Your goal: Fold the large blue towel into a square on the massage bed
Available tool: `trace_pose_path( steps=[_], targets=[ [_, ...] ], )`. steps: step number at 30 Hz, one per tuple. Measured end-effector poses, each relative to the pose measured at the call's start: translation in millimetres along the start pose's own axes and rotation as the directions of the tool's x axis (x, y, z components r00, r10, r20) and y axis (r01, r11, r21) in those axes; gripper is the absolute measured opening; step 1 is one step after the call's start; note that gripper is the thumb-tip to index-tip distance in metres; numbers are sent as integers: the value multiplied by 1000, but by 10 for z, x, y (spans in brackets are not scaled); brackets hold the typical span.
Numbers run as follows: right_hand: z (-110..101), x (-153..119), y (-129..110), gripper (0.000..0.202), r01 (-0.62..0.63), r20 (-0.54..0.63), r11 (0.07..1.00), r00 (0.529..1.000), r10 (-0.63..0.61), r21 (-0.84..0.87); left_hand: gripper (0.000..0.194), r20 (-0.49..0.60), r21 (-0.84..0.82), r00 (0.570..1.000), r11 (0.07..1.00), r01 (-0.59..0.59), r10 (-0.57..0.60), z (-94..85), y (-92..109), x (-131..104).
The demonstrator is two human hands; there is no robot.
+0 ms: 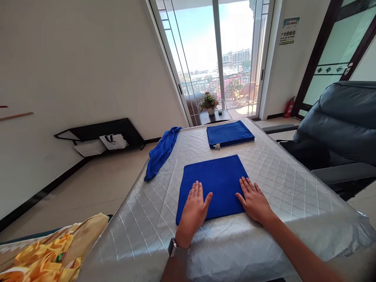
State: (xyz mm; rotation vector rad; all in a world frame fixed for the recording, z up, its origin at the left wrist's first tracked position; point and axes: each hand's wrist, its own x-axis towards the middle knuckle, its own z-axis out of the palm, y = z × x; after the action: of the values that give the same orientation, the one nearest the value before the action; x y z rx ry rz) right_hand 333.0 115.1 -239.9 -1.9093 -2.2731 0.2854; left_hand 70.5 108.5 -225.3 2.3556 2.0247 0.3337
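A blue cloth (219,178), folded into a flat rectangle, lies on the silver quilted table cover (152,219). On its left half my left hand (196,205) rests flat, palm down, fingers stretched out. My right hand (254,197) lies palm down across the cloth's right edge, thumb spread from the fingers. Neither hand grips anything. Farther back on the table sits a thicker stack of folded blue cloth (229,133), a small white tag at its front left corner. A crumpled blue cloth (163,152) hangs over the table's left edge.
A dark padded armchair (346,121) stands close along the right side. Yellow and tan fabric (49,250) is heaped at the lower left. Beyond the table are a small stand with a potted plant (209,102) and a sliding glass door. A black rack (108,133) holds white packages by the wall.
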Motion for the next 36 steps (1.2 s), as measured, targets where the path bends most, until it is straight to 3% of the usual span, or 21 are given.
trace_pose_path(
  steps=[3, 6, 8, 10, 15, 18, 28, 33, 36],
  targets=[
    [25, 2, 12, 71, 5, -12, 1000, 1000, -5, -15, 76, 81, -32, 970, 973, -229, 231, 37, 639, 193],
    [41, 0, 23, 69, 21, -14, 999, 1000, -22, -36, 74, 126, -79, 935, 943, -324, 332, 119, 936, 259],
    [42, -3, 25, 69, 25, -13, 999, 1000, -26, -35, 74, 139, -84, 931, 941, -328, 337, 146, 856, 229],
    [37, -5, 23, 71, 22, -15, 1000, 1000, -22, -23, 74, 145, -62, 942, 953, -296, 302, 143, 603, 139],
    [20, -8, 13, 73, 13, 9, 1000, 1000, -13, -10, 79, 143, 36, 989, 999, -38, 32, 91, -226, -261],
    [27, -5, 12, 74, 7, 14, 1000, 1000, -7, -3, 81, 114, 63, 992, 997, 52, -59, 88, -502, -464],
    [15, 38, 42, 74, 73, -10, 993, 997, -74, -92, 83, 44, 59, 998, 997, 52, -54, 186, -560, -552],
    [-201, 366, -19, 71, 86, -28, 991, 996, -90, -100, 78, 15, 24, 999, 999, 45, -45, 214, -627, -505],
    [-217, 579, -42, 70, 64, -21, 991, 998, -66, -114, 78, 14, 9, 999, 999, 40, -40, 140, -413, -297]
  ],
)
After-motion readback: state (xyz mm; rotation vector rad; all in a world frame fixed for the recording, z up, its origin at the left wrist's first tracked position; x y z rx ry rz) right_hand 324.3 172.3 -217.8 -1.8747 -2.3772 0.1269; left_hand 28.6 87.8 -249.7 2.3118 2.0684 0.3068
